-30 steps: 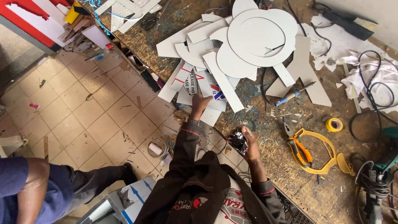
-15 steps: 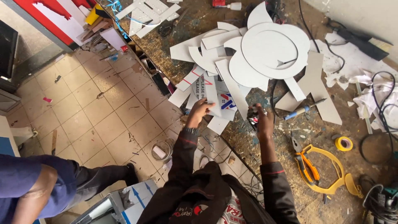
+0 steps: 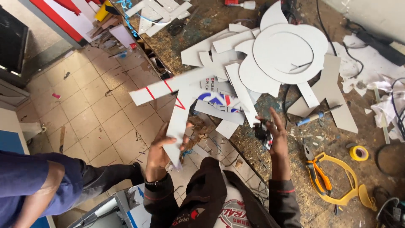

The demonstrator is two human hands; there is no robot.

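Left hand (image 3: 159, 153) grips the lower end of a white cut-out board piece (image 3: 175, 99) with red lines, raised over the counter (image 3: 295, 169) edge and tiled floor (image 3: 93, 114); right hand (image 3: 274, 134), fingers loosely spread, holds a small dark object (image 3: 262, 131) (kind not discernible). Behind: white round cut-outs (image 3: 282, 52) atop offcut strips, blue-handled screwdriver (image 3: 314, 117), yellow tape roll (image 3: 358, 153), orange pliers (image 3: 318, 173) on a yellow frame (image 3: 350, 185). Another person's blue sleeve (image 3: 38, 181) at lower left.

light: bright, even | shadows: soft | blur: slight | edges: wide-angle distortion
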